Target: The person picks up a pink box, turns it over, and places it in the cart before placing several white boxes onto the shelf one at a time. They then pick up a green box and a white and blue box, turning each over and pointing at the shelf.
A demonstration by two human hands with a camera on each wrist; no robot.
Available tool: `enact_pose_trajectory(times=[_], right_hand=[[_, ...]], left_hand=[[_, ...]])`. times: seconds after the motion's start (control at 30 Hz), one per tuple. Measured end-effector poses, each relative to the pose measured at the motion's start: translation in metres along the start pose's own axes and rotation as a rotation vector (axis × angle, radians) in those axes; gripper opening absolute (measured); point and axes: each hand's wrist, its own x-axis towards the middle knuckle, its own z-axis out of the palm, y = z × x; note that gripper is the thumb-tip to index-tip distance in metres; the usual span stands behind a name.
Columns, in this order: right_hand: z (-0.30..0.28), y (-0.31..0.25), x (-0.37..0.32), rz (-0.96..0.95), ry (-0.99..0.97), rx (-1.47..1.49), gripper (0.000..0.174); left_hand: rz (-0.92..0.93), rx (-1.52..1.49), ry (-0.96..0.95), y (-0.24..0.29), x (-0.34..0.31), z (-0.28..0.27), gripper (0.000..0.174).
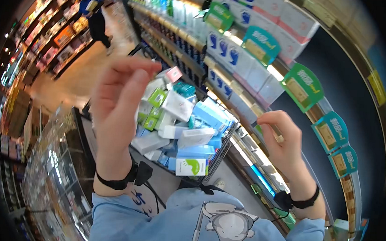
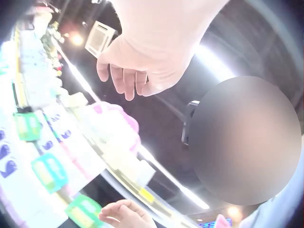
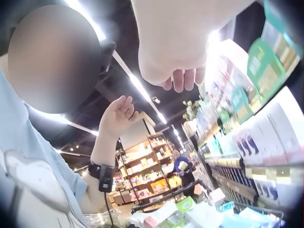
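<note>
While the left hand (image 1: 119,94) is hovering empty, fingers loosely curled, nearest the boxes (image 1: 187,133) heaped in the wire basket (image 1: 221,154) just below it, the right hand (image 1: 282,141) is curling against the shelf rail (image 1: 236,91) farther right, its grip impossible to tell.

The heaped boxes (image 1: 187,133) are coloured white, light blue, green and pink. White shelf boxes (image 1: 232,56) are printed with blue marks. Green and teal shelf tags (image 1: 303,85) are shown with yellow panels. The light blue sweatshirt (image 1: 160,224) is printed with a grey cartoon.
</note>
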Motion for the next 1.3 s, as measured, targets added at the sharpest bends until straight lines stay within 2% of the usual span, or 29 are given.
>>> enact_pose_trajectory(times=[0.03, 0.1, 0.17, 0.23, 0.27, 0.3, 0.37, 0.5, 0.57, 0.6, 0.63, 0.67, 0.77, 0.8, 0.87, 1.0, 1.07, 1.1, 1.17, 1.23, 1.3], right_hand=[[0.018, 0.015, -0.003, 0.071, -0.056, 0.024, 0.011], [0.055, 0.044, -0.013, 0.125, -0.188, 0.008, 0.010], [0.096, 0.072, -0.025, 0.111, -0.272, 0.027, 0.015], [0.137, 0.093, -0.035, 0.179, -0.428, 0.000, 0.031], [0.156, 0.101, -0.041, 0.171, -0.431, 0.002, 0.031], [0.174, 0.108, -0.046, 0.117, -0.469, -0.069, 0.040], [0.201, 0.115, -0.047, 0.062, -0.568, -0.200, 0.063], [0.235, 0.124, -0.060, -0.020, -0.525, -0.327, 0.062], [0.237, 0.122, -0.059, -0.050, -0.511, -0.334, 0.058], [0.233, 0.120, -0.057, -0.042, -0.576, -0.315, 0.054], [0.227, 0.109, -0.055, 0.090, -0.674, -0.299, 0.049], [0.221, 0.103, -0.053, 0.140, -0.716, -0.241, 0.046], [0.192, 0.072, -0.040, 0.048, -0.652, -0.162, 0.042], [0.181, 0.062, -0.035, 0.070, -0.686, -0.153, 0.042], [0.161, 0.045, -0.025, 0.080, -0.712, -0.146, 0.041], [0.123, 0.022, -0.013, -0.011, -0.499, -0.127, 0.047], [0.111, 0.023, -0.013, -0.062, -0.295, -0.112, 0.058], [0.107, 0.026, -0.014, -0.067, -0.288, -0.116, 0.058], [0.098, 0.034, -0.020, 0.121, -0.129, -0.027, 0.063], [0.100, 0.050, -0.034, 0.123, -0.080, -0.046, 0.067], [0.102, 0.068, -0.050, 0.400, -0.060, 0.300, 0.069]], left_hand=[[-0.116, 0.114, 0.005, -0.016, -0.011, -0.018, 0.011], [-0.356, 0.140, 0.099, -0.053, -0.040, -0.043, 0.010], [-0.465, 0.188, 0.021, -0.102, -0.079, -0.067, 0.013], [-0.619, 0.415, -0.077, -0.146, -0.122, -0.078, 0.021], [-0.647, 0.472, -0.128, -0.159, -0.137, -0.078, 0.026], [-0.671, 0.530, -0.178, -0.171, -0.151, -0.074, 0.030], [-0.557, 0.591, -0.182, -0.191, -0.173, -0.067, 0.034], [-0.384, 0.658, -0.262, -0.198, -0.186, -0.061, 0.043], [-0.345, 0.635, -0.292, -0.198, -0.185, -0.062, 0.057], [-0.317, 0.665, -0.317, -0.193, -0.182, -0.062, 0.063], [-0.291, 0.698, -0.342, -0.188, -0.179, -0.062, 0.069], [-0.278, 0.716, -0.350, -0.186, -0.178, -0.061, 0.072], [-0.285, 0.718, -0.410, -0.167, -0.163, -0.049, 0.065], [-0.271, 0.728, -0.399, -0.161, -0.156, -0.045, 0.065], [-0.480, 0.647, -0.457, -0.149, -0.144, -0.039, 0.061], [-0.399, 0.562, -0.373, -0.128, -0.128, -0.031, 0.052], [-0.551, 0.421, -0.310, -0.120, -0.119, -0.028, 0.052], [-0.541, 0.422, -0.311, -0.121, -0.117, -0.027, 0.052], [-0.588, 0.308, -0.216, -0.125, -0.117, -0.025, 0.052], [-0.621, 0.290, -0.208, -0.117, -0.114, -0.020, 0.050], [-0.640, 0.259, -0.247, -0.119, -0.110, -0.014, 0.049]])
